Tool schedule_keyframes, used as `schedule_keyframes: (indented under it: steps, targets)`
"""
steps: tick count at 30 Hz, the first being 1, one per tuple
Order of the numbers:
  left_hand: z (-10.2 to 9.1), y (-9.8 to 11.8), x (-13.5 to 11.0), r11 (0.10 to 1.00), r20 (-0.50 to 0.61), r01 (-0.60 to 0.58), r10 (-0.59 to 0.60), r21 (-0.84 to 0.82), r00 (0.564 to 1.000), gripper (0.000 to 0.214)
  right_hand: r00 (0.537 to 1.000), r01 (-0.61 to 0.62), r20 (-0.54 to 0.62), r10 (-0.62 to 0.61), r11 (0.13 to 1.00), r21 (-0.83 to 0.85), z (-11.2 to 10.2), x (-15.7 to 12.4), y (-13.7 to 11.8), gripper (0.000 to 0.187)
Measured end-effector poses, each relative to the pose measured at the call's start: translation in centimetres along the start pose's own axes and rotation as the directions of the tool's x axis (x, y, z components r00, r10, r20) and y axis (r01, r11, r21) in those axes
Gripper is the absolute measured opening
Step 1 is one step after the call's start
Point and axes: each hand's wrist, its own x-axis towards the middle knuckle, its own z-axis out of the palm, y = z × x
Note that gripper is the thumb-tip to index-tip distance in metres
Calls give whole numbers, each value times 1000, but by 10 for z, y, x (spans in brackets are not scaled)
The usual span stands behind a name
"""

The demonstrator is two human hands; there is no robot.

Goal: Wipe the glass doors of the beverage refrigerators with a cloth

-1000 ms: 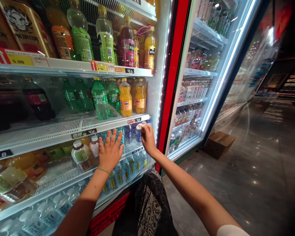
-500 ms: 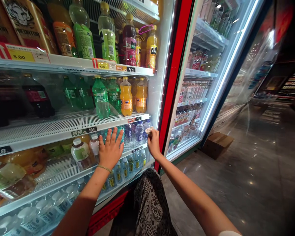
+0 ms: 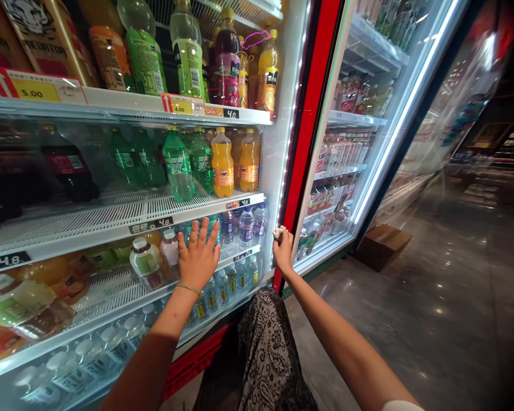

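My left hand is spread flat, fingers pointing up, in front of the lower shelves of a lit drinks cooler. It seems to rest on the clear door glass, though the contact is hard to see. Behind it stand a white-capped bottle and a row of small purple-labelled bottles. My right hand is closed around a small crumpled whitish wad, perhaps tissue or cloth. That hand is at the cooler's red frame, near its lower end.
Green bottles and orange soda bottles fill part of the middle shelf. A second lit cooler adjoins on the right. A cardboard box sits on the shiny floor. My patterned-cloth knee is close to the cooler's base.
My right hand has moved right with the whitish wad, from the shelf end to the red frame. My left hand stays spread over the same spot. The view has shifted slightly.
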Motion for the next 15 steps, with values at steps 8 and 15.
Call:
schedule_keyframes:
  steps: [8,15]
  targets:
    - [-7,2,0,999,29,-8,6,51,1000,82,968,0,248,-30,993,121,53,-118,-48,26]
    - [-19,-10,-1,993,78,-70,63,93,995,81,986,19,161,-43,989,146,33,-58,-54,24]
